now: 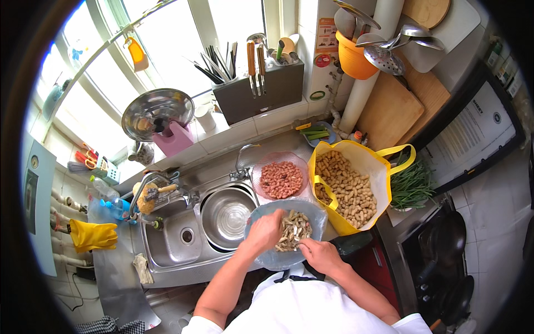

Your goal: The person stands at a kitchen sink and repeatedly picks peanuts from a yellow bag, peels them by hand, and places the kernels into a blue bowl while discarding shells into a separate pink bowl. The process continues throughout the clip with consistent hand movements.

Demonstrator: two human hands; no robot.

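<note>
Peanut shells (294,234) lie in a basin lined with a translucent plastic bag (273,259) in front of me. My left hand (267,228) is over the left part of this basin, fingers curled; whether it holds anything is hidden. At the basin's right edge, my right hand (320,254) has thumb and forefinger close together by the shells, and I cannot tell if something is between them. Just beyond stands a pink clear bowl (255,174) of shelled red-skinned peanuts (281,180). To the right, a yellow-edged bag (381,190) holds many unshelled peanuts (348,188).
A double steel sink (167,263) with a round metal basin (227,217) is at left. Green chives (411,183) lie right of the bag. A small bowl (331,135) of cut green vegetables, cutting boards (390,110) and a knife holder (258,98) stand behind. Dark pans (450,236) are far right.
</note>
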